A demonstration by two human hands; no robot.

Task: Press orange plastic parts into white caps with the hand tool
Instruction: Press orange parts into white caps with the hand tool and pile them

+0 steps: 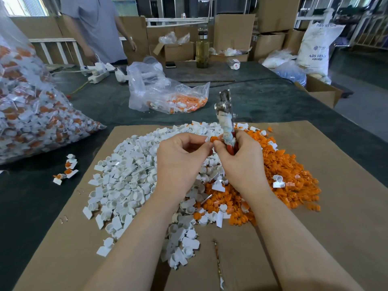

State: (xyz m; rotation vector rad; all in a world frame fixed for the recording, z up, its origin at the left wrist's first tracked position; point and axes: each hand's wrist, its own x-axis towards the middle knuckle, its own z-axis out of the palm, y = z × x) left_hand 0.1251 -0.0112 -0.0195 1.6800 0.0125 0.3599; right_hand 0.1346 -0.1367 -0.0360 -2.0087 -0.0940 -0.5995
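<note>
Landmark: the cardboard sheet (315, 238) spread on the worktop (42, 196).

Nearest on the sheet, the white caps (126, 185) lie heaped on its left half; the orange plastic parts (289, 171) are heaped on its right half, the two piles mixing at the middle.

Above the middle of the sheet, both hands are raised and meet. Left hand (180, 158): fingers curled, pinching something white at the tips, most likely a cap, mostly hidden. Right hand (241, 158): clenched round the red handles of the hand tool (225, 114), whose cloth-wrapped shank and metal head stand upright above the fist; its thumb and forefinger also touch one orange part (214, 139) sitting between the two hands.

Judgement: step in hand is seating the orange part in the cap by finger before the tool closes on it. Do it well by starting the part square to the cap's mouth, not tilted; then bring the tool head down to the pair and squeeze evenly.

Beyond the sheet's far edge: an open plastic bag (168, 91) with orange and white pieces. Off its left edge: a large bag of assembled pieces (31, 112).
</note>
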